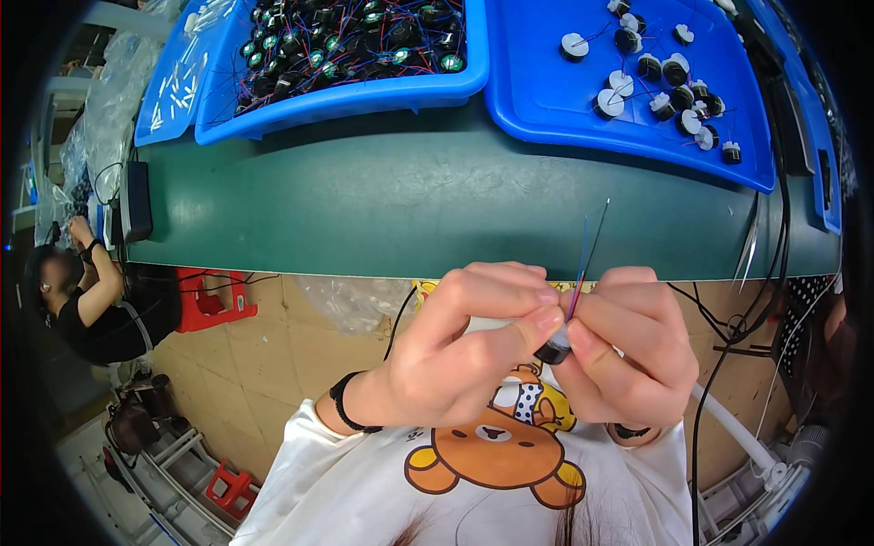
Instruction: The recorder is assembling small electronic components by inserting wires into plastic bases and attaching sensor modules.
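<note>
Both hands meet in front of my chest, just off the near edge of the green table [364,209]. A small round black part with a white cap and thin wires [553,351] is pinched between them. My left hand [464,341] has its thumb and forefinger pressed at the white cap and the base of the wires. From the other side, my right hand [633,346] pinches the same spot with thumb and fingers. Blue, red and dark wires stick up from between the fingertips. The cap is mostly hidden by the fingers.
A blue bin [364,96] holds many black wired parts. Right of it, a blue tray [564,123] carries several white-capped ones. Small white pieces lie in another blue tray [173,127] at far left. Black cables [785,209] hang at the right. Another person [86,291] sits at left, near a red stool [214,300].
</note>
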{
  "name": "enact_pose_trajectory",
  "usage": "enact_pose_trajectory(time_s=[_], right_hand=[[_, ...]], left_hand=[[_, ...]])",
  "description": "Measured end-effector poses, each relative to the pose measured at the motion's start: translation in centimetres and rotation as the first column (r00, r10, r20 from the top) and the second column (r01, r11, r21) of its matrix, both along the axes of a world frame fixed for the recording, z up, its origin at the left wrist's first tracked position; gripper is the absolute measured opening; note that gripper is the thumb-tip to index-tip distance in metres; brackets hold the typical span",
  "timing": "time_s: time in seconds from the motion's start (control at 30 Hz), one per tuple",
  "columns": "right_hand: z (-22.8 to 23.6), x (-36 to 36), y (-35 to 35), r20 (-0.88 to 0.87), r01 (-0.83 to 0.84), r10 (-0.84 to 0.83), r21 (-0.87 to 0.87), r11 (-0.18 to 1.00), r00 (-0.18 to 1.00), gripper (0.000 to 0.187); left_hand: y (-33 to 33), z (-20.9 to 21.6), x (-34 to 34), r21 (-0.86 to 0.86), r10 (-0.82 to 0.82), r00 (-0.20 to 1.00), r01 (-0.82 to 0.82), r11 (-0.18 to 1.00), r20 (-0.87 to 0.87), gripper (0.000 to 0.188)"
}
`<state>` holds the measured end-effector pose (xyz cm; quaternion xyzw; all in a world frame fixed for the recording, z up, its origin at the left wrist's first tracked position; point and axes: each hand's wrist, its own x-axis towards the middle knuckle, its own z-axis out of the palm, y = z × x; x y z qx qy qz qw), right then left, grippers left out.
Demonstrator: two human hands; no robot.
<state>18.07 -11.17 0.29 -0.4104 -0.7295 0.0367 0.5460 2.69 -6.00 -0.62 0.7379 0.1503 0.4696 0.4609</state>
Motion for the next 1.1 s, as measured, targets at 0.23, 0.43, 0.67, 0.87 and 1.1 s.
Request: enact_pose_trajectory(time_s=[0.23,0.43,0.67,0.87,1.1], right_hand=[[-0.6,0.4,0.4,0.054,-0.030,0.029,0.021,0.999,0.998,0.021],[-1.0,0.3,0.4,-0.064,0.028,-0.038,-0.150,0.988,0.997,0.025],[0.0,-0.2,0.5,-0.119,0.044,-0.071,-0.220,0.975,0.990,0.037],[0.0,-0.4,0.1,-0.216,0.023,-0.079,-0.250,0.968,0.973,0.044],[-0.8,-0.2,0.1,-0.218,-0.004,-0.026,-0.133,0.991,0.976,0.035]], left_hand=[[0.5,0.1,-0.4,-0.013,-0.071,0.993,0.070,0.997,-0.095,0.018],[1.1,-1.0,-1.1,-0.279,-0.178,0.978,0.141,0.950,-0.113,0.029],[0.4,0.8,-0.5,-0.666,-0.219,0.964,0.263,0.698,0.151,0.035],[0.2,0.6,-0.4,-0.743,-0.222,0.872,0.488,0.457,0.436,0.035],[-0.4,0.2,-0.2,-0.754,-0.165,0.858,0.507,0.418,0.486,0.026]])
